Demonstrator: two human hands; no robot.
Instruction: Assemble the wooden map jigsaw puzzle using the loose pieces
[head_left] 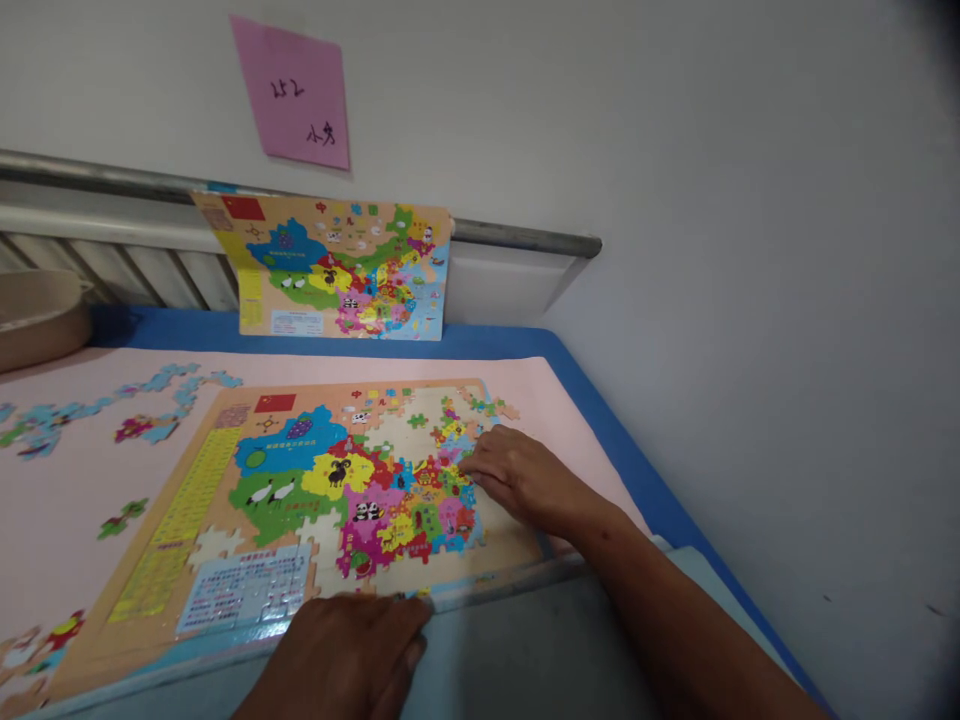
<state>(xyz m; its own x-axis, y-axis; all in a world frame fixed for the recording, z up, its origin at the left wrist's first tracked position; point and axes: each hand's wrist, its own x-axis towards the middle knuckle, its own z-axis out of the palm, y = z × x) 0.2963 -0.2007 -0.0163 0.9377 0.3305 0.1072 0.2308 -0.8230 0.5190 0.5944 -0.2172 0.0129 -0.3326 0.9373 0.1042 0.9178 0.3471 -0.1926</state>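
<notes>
A partly filled jigsaw puzzle [341, 470] of a colourful map with animals and fruit lies in its tray in front of me. Pale bare board shows at its upper middle, lower middle and right side. My right hand [517, 475] reaches in from the right, fingers curled and pinched down on a small puzzle piece at the map's right edge. The piece is mostly covered by the fingertips. My left hand [341, 650] rests at the near edge of the tray, fingers bent and pressed together. What lies beneath them is hidden. One loose green piece [418, 421] lies on the bare board.
A printed picture of the same map [345, 270] leans upright at the back. Joined blue pieces [161, 390] and a green cluster [124, 518] lie on the pink surface at left. A beige basin [41, 320] stands far left. A wall [750, 300] rises on the right.
</notes>
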